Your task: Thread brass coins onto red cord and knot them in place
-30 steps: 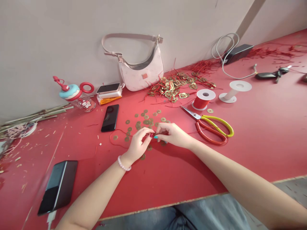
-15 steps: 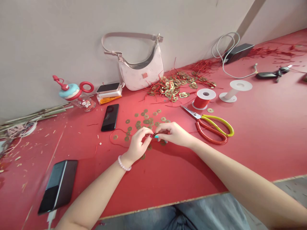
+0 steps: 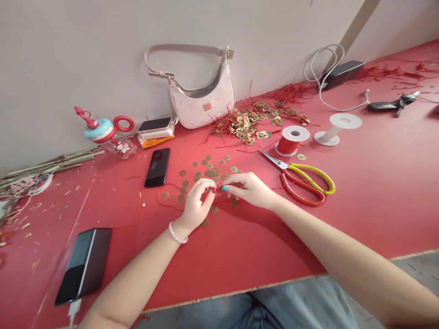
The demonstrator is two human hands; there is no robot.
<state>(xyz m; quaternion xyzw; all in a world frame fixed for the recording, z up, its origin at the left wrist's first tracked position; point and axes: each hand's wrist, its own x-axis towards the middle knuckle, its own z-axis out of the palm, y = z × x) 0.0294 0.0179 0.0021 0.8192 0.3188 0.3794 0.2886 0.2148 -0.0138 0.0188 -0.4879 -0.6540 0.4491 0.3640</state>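
Observation:
My left hand (image 3: 199,204), a pink bead bracelet at its wrist, pinches a thin red cord (image 3: 158,197) between thumb and forefinger. The cord loops out to its left on the table. Just beside it, my right hand (image 3: 248,189) is closed in a pinch on the cord too, its fingertips slightly apart from the left ones. What else lies between the fingertips is too small to make out. Loose brass coins with centre holes (image 3: 183,173) lie scattered around and beyond both hands. Scissors (image 3: 307,180) with yellow and red handles lie open-bladed right of my right hand.
Behind the coins lies a heap of coins tied with red cord (image 3: 254,123), before a pink handbag (image 3: 202,107). A red cord spool (image 3: 288,144) and a bare white spool (image 3: 331,132) stand right. Phones (image 3: 157,167) and a cup (image 3: 118,144) are left.
My fingertips have drawn a little apart, leaving a small gap between the two hands. Both hands have risen slightly in the view.

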